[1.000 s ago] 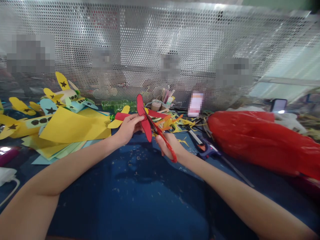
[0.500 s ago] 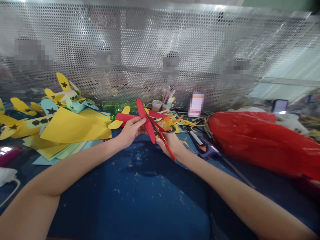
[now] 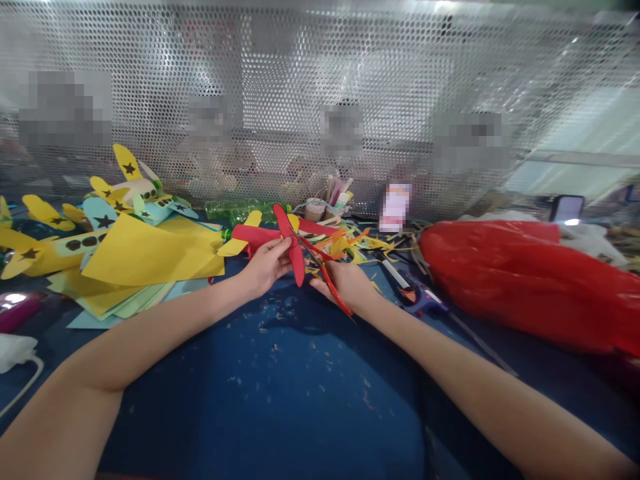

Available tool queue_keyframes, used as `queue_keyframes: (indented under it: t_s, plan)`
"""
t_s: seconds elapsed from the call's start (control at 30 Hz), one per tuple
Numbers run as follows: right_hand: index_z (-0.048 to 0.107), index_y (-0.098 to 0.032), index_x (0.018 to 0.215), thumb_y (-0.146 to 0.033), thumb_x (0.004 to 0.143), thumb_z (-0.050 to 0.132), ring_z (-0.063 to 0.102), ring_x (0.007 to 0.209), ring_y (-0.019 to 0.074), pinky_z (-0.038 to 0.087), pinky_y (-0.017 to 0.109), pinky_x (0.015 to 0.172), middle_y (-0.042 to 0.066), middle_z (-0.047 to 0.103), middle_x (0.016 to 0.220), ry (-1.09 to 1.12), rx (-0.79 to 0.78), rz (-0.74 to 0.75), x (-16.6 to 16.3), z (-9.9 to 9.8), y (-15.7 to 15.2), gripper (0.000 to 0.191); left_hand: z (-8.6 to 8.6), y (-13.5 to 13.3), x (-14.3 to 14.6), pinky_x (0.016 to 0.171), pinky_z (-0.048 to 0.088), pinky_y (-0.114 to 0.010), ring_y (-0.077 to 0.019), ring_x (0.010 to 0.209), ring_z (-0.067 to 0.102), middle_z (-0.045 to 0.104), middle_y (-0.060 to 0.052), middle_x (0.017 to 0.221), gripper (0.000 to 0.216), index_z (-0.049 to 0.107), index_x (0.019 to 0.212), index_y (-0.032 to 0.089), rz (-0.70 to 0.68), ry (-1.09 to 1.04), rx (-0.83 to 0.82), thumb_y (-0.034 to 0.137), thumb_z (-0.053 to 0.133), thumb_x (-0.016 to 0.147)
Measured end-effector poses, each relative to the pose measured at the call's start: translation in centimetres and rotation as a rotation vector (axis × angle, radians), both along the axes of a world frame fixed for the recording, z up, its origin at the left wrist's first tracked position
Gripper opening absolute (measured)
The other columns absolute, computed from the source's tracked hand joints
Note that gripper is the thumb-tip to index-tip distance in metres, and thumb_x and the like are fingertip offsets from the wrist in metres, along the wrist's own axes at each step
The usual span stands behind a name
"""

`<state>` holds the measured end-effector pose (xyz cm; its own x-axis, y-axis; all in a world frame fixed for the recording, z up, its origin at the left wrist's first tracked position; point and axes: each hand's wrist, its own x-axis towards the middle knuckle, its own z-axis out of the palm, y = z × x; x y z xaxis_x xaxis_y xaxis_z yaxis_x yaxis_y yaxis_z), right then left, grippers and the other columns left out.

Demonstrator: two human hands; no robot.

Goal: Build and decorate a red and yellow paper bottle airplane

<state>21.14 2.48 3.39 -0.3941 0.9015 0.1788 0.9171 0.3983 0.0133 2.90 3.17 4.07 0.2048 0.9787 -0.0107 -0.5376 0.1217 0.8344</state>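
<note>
Between thumb and fingers, my left hand (image 3: 270,264) pinches a red paper propeller-shaped cutout (image 3: 296,260), held up above the blue table (image 3: 280,400). My right hand (image 3: 346,285) grips red-handled scissors (image 3: 336,289), their blades apart and close to the cutout's right side. Whether the blades touch the paper I cannot tell. Just behind both hands lies a red paper-covered plane body (image 3: 255,235) with yellow fins and a green bottle neck. Orange and yellow paper scraps (image 3: 353,243) are heaped beyond my right hand.
Yellow paper sheets (image 3: 155,250) and several finished paper planes (image 3: 75,245) lie at the left. A glue gun (image 3: 425,300) and a large red plastic bag (image 3: 510,287) are on the right. At the back stand a lit phone (image 3: 395,208) and a perforated metal screen (image 3: 290,80).
The red cutout has turned slightly more upright in my left hand. The scissors have shifted a little, and their blades now stand apart from the cutout's middle more visibly.
</note>
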Motion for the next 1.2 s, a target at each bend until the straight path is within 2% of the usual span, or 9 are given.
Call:
queue_keyframes:
  t_s: [0.13,0.33,0.63,1.2]
  plan:
    - [0.064,-0.011,0.09,-0.065,0.09,0.044,0.071,0.078,0.0298,0.04,0.03,0.06,0.017,0.073,0.083,-0.057,-0.001,-0.028,-0.2,0.2,-0.3,0.057,-0.4,0.5,-0.3,0.062,0.055,-0.026,-0.0135,0.057,0.065,0.066,-0.001,0.064,0.02,0.06,0.076,0.014,0.013,0.017,0.018,0.018,0.052,0.093]
    - [0.064,-0.01,0.096,-0.068,0.09,0.041,0.071,0.082,0.031,0.042,0.031,0.062,0.018,0.073,0.086,-0.111,-0.005,-0.054,-0.5,0.2,-0.5,0.062,-1.1,0.8,-0.4,0.062,0.056,-0.026,-0.0127,0.058,0.066,0.068,-0.001,0.068,0.014,0.06,0.083,0.016,0.059,0.042,0.125,0.022,0.054,0.094]
    - [0.063,-0.012,0.093,-0.068,0.09,0.04,0.071,0.081,0.0309,0.041,0.032,0.063,0.017,0.073,0.083,-0.115,-0.006,-0.07,-0.4,0.1,-0.5,0.061,-1.3,0.7,0.0,0.054,0.052,-0.023,-0.0133,0.055,0.064,0.067,-0.002,0.064,0.019,0.058,0.082,0.015,0.093,0.022,0.042,0.024,0.049,0.097]
    - [0.063,-0.011,0.093,-0.073,0.088,0.037,0.071,0.08,0.0338,0.04,0.033,0.062,0.02,0.073,0.084,-0.125,-0.001,-0.077,-0.4,-0.1,-0.3,0.068,-2.1,0.8,-0.1,0.058,0.051,-0.027,-0.0137,0.057,0.061,0.064,0.0,0.068,0.022,0.056,0.083,0.018,0.105,0.085,0.084,0.038,0.06,0.091]
